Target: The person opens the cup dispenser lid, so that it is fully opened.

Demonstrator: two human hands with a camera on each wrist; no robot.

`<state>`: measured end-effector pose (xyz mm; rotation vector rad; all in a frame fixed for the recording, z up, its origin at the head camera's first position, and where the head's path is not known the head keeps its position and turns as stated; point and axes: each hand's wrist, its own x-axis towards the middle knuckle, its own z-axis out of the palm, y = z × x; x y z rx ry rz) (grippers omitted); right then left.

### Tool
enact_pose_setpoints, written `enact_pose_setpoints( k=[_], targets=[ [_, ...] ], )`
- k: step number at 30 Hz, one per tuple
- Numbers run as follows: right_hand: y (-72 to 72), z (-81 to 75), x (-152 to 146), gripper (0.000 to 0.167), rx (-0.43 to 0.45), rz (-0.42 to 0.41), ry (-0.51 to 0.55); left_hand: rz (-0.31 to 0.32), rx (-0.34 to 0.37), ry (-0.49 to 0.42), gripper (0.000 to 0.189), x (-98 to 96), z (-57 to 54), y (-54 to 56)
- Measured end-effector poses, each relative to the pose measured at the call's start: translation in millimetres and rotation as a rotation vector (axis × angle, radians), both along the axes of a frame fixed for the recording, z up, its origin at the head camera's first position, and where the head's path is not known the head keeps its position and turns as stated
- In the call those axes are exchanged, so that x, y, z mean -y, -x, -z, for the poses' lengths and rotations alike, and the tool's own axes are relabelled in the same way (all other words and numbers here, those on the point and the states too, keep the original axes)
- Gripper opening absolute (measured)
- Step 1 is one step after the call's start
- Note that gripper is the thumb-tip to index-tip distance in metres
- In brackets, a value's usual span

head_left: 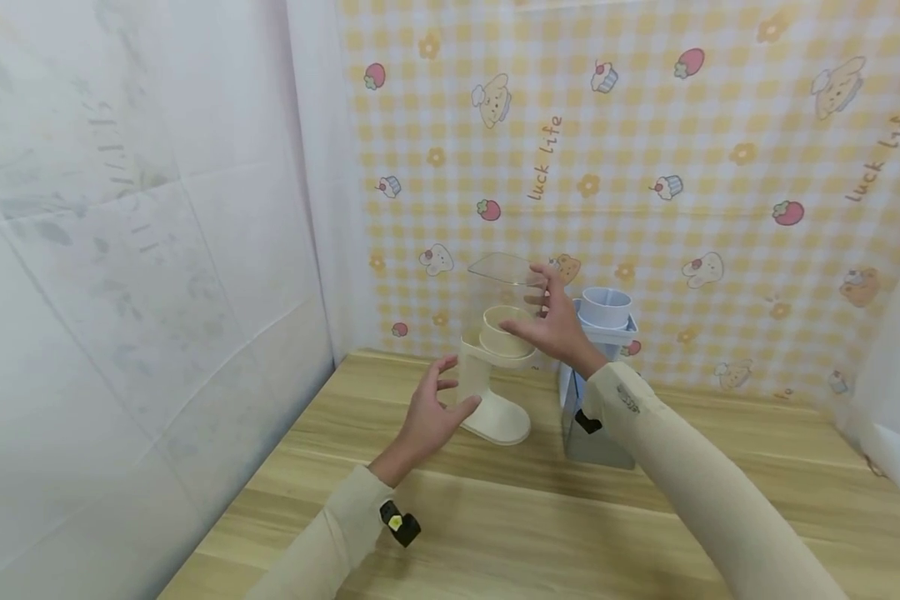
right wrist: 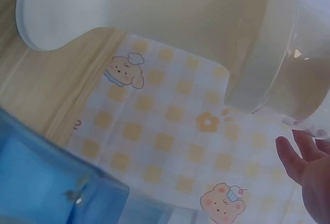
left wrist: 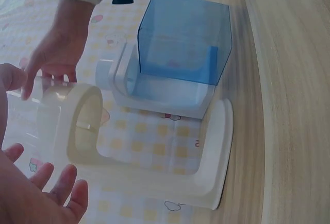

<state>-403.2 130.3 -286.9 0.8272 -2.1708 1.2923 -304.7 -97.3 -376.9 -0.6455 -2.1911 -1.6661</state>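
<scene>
Now the cream stand (head_left: pixel 476 379) is upright on the table (head_left: pixel 540 533); the right hand (head_left: pixel 558 325) pinches its clear box (head_left: pixel 498 279) at 2 o'clock. The left hand (head_left: pixel 431 417), at 8, holds nothing. Blue stand (head_left: pixel 609 334): 3 o'clock. Fitting the box, maybe; next needs steady hands.

The left wrist view's left edge cuts off the left hand (left wrist: pixel 31 198) and the clear box (left wrist: pixel 23 126). In the head view, the right sleeve (head_left: pixel 697 475) partly hides the pale blue stand (head_left: pixel 607 312).

1 stand (head_left: pixel 504 421) sits left of another stand (head_left: pixel 613 335) on the table (head_left: pixel 540 533), the curtain (head_left: pixel 637 133) behind.
</scene>
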Motion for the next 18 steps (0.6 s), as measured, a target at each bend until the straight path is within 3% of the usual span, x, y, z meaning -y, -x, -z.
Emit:
enact_pose_setpoints(
  k=[8, 13, 18],
  targets=[
    [-51.4, -17.1, -0.4, 0.095, 0.000, -0.074, -0.005, 0.030, 0.010, 0.011, 0.077, -0.2, -2.2, -2.7],
    [-65.9, -19.8, -2.1, 0.095, 0.011, -0.093, -0.022, -0.009, 0.012, 0.009, 0.075, 0.5, -2.8, -2.4],
    [-74.2, -19.3, -4.3, 0.095, -0.005, -0.113, -0.023, 0.014, 0.017, 0.008, 0.077, 2.7, -1.6, -2.4]
  ],
)
